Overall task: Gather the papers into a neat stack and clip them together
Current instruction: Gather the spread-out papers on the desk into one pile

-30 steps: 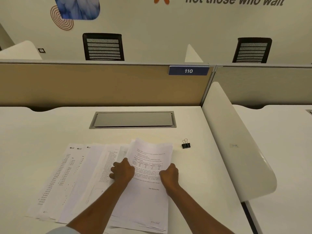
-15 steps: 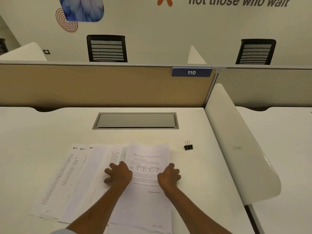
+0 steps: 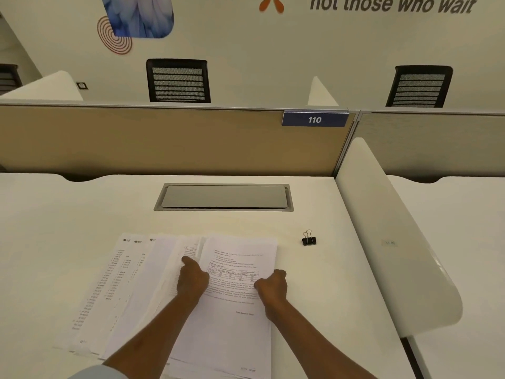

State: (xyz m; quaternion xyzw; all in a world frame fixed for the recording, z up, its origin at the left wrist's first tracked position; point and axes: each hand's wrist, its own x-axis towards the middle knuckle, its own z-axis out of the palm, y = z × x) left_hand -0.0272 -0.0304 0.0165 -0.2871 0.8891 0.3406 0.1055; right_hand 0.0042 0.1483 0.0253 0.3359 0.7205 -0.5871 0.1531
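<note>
Several printed white papers lie fanned out on the white desk, overlapping from left to right. The top sheet, with a small table printed on it, lies on the right of the fan. My left hand rests on the left edge of that top sheet, fingers curled, one finger pointing forward. My right hand presses on the sheet's right edge with curled fingers. A small black binder clip stands on the desk, beyond and to the right of the papers, apart from both hands.
A grey cable hatch is set into the desk behind the papers. A tan partition with a blue "110" tag closes the back. A white curved divider bounds the desk on the right. Black chairs stand beyond the partition.
The top sheet has turned straighter and squarer to the desk. My left hand's fingers have drawn together on its left edge; my right hand stays at the right edge.
</note>
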